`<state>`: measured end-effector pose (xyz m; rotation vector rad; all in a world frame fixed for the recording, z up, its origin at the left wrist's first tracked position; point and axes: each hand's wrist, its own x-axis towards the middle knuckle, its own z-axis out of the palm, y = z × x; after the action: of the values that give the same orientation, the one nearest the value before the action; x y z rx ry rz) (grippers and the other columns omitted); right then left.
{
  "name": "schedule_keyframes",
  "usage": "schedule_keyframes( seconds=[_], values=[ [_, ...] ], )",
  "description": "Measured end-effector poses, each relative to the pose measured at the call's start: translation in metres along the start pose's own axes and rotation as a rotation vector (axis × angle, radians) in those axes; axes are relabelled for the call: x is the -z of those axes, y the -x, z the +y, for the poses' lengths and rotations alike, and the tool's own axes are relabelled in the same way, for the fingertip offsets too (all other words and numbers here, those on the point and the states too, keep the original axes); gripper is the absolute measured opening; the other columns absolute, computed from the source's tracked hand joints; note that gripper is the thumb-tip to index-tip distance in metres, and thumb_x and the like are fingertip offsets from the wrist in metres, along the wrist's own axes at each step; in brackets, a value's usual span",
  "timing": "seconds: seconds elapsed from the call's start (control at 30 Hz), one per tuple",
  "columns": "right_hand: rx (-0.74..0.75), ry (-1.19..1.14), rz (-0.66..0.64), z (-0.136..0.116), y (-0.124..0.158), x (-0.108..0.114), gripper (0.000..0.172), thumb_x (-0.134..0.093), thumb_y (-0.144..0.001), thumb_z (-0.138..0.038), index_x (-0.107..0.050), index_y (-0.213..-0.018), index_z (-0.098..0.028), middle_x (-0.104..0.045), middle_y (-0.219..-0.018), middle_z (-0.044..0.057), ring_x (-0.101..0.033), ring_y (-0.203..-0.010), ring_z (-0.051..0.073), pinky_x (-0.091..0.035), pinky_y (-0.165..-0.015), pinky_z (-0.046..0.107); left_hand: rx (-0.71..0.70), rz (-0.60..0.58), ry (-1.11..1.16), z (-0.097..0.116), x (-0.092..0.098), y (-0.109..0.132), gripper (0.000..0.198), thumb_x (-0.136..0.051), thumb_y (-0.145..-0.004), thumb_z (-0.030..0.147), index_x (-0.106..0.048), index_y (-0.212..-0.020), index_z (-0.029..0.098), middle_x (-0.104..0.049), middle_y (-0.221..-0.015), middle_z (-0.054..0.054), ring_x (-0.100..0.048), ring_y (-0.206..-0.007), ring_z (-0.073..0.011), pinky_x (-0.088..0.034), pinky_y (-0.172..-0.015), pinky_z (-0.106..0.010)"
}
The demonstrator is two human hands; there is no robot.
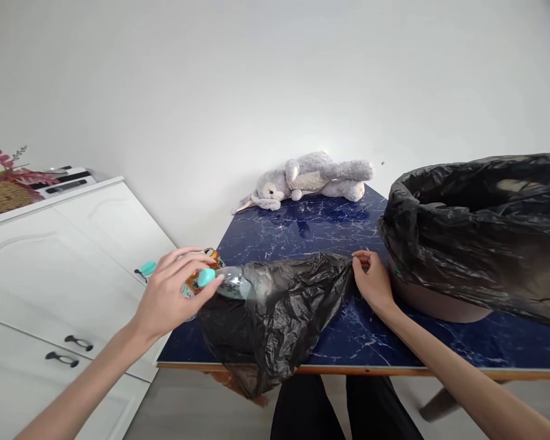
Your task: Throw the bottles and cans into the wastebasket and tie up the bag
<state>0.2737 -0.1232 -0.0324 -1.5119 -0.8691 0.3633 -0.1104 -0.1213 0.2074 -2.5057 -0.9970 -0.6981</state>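
Observation:
My left hand (pixel 176 287) has its fingers and thumb around the teal-capped end of a clear plastic bottle (pixel 233 282). The bottle lies on its side, and its far end is inside a thin black plastic bag (pixel 288 311) on the table. At the bag's right corner, my right hand (pixel 371 278) pinches the plastic between thumb and fingers. Just behind my left hand is an orange drink can (pixel 214 255), partly hidden. A second teal cap (pixel 147 267) shows to the left of that hand; most of what it belongs to is covered.
A bin (pixel 440 302) lined with a black bag (pixel 462 256) stands on the right of the blue marbled table (pixel 275 235). A grey plush rabbit (pixel 311 174) lies by the wall. White cabinets (pixel 64 256) stand left, with a woven basket (pixel 4 197) on top.

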Motion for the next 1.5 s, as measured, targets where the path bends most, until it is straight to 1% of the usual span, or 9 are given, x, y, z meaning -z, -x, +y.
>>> schedule_keyframes(
  seconds=[0.13,0.27,0.4,0.53,0.7,0.87,1.1,1.27,1.5],
  values=[
    [-0.002,0.005,-0.009,0.0,0.0,-0.001,0.026,-0.054,-0.091,-0.045,-0.06,-0.103,-0.023,-0.073,-0.099,0.011,-0.069,-0.092,0.029,-0.054,-0.087,0.044,0.077,0.187,-0.077,-0.001,0.023,-0.018,0.022,-0.059,-0.097,0.045,-0.064,-0.082,0.031,-0.079,-0.094,-0.004,-0.073,-0.104,-0.0297,-0.056,-0.101,-0.053],
    [0.001,0.006,-0.029,-0.002,0.002,-0.001,0.026,-0.054,-0.09,-0.046,-0.061,-0.101,-0.024,-0.074,-0.099,0.011,-0.07,-0.091,0.029,-0.054,-0.085,0.044,0.133,0.255,-0.193,-0.011,0.025,-0.044,0.029,-0.054,-0.098,0.051,-0.062,-0.082,0.028,-0.077,-0.092,-0.005,-0.072,-0.103,-0.03,-0.054,-0.102,-0.051],
    [0.0,0.009,-0.038,-0.004,0.002,-0.001,0.026,-0.054,-0.089,-0.046,-0.061,-0.101,-0.024,-0.074,-0.098,0.011,-0.07,-0.091,0.029,-0.054,-0.086,0.044,0.197,0.208,-0.258,-0.025,0.009,-0.071,0.038,-0.05,-0.1,0.059,-0.067,-0.093,0.025,-0.076,-0.098,-0.006,-0.07,-0.107,-0.0309,-0.052,-0.104,-0.049],
    [-0.009,0.011,-0.056,-0.005,0.002,-0.001,0.027,-0.054,-0.089,-0.046,-0.062,-0.101,-0.023,-0.075,-0.099,0.011,-0.071,-0.091,0.029,-0.054,-0.086,0.044,0.214,0.103,-0.24,-0.045,-0.023,-0.09,0.046,-0.052,-0.1,0.064,-0.071,-0.102,0.022,-0.078,-0.109,-0.009,-0.07,-0.11,-0.0322,-0.052,-0.102,-0.047],
    [-0.012,0.009,-0.082,-0.004,0.003,-0.001,0.027,-0.054,-0.091,-0.046,-0.063,-0.102,-0.023,-0.075,-0.101,0.012,-0.072,-0.092,0.029,-0.054,-0.085,0.044,0.332,0.023,-0.163,-0.073,-0.067,-0.103,0.048,-0.052,-0.101,0.062,-0.073,-0.109,0.02,-0.08,-0.12,-0.011,-0.071,-0.114,-0.0327,-0.052,-0.098,-0.042],
    [-0.006,0.01,-0.087,-0.003,0.003,-0.001,0.025,-0.055,-0.092,-0.046,-0.063,-0.101,-0.024,-0.076,-0.101,0.011,-0.073,-0.093,0.03,-0.055,-0.085,0.044,0.426,-0.028,-0.185,-0.093,-0.095,-0.113,0.054,-0.047,-0.103,0.063,-0.075,-0.114,0.018,-0.08,-0.121,-0.014,-0.072,-0.114,-0.0336,-0.053,-0.096,-0.041],
    [-0.012,-0.003,-0.096,-0.005,0.003,-0.002,0.026,-0.055,-0.091,-0.046,-0.063,-0.101,-0.024,-0.076,-0.099,0.011,-0.073,-0.09,0.029,-0.055,-0.084,0.044,0.435,-0.073,-0.239,-0.11,-0.109,-0.114,0.059,-0.046,-0.101,0.065,-0.076,-0.113,0.016,-0.078,-0.122,-0.018,-0.07,-0.117,-0.0384,-0.051,-0.099,-0.046],
    [-0.02,-0.005,-0.099,-0.007,0.003,-0.001,0.026,-0.055,-0.09,-0.046,-0.063,-0.101,-0.024,-0.076,-0.097,0.01,-0.073,-0.089,0.029,-0.055,-0.085,0.044,0.443,-0.109,-0.275,-0.119,-0.111,-0.11,0.059,-0.044,-0.101,0.065,-0.075,-0.112,0.016,-0.078,-0.122,-0.02,-0.067,-0.118,-0.0395,-0.05,-0.101,-0.048],
    [-0.031,0.008,-0.117,-0.007,0.004,0.0,0.027,-0.056,-0.091,-0.047,-0.064,-0.103,-0.024,-0.076,-0.098,0.01,-0.073,-0.089,0.029,-0.054,-0.085,0.043,0.474,-0.164,-0.294,-0.128,-0.111,-0.104,0.065,-0.04,-0.1,0.071,-0.075,-0.101,0.016,-0.076,-0.118,-0.023,-0.066,-0.117,-0.0418,-0.051,-0.099,-0.051]
  ],
)
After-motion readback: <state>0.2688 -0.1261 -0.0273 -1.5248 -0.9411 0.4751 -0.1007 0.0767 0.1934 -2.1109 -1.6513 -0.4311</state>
